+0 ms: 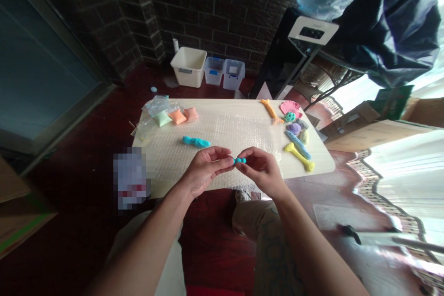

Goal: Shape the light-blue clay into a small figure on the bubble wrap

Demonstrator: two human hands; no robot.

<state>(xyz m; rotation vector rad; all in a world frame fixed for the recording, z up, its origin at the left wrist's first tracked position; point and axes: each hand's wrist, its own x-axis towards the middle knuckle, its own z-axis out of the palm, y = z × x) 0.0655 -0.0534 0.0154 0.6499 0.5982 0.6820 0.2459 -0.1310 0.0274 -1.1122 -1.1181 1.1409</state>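
Between my two hands, above the table, is a small turquoise piece of modelling clay [240,160] shaped like a short row of beads. My left hand [208,169] pinches its left end with thumb and fingers. The thumb and forefinger of my right hand [262,170] curve around its right side, close against it. A larger lumpy turquoise clay roll [196,141] lies on the bubble wrap [229,129], to the left beyond my left hand.
On the table [322,159], right side, lie an orange clay bone [271,111], a yellow one [299,157], a blue clay roll [298,144] and a pink clay shape [290,108]. Clay packets [177,116] lie at the left. Bins [189,67] and a water dispenser [287,51] stand behind.
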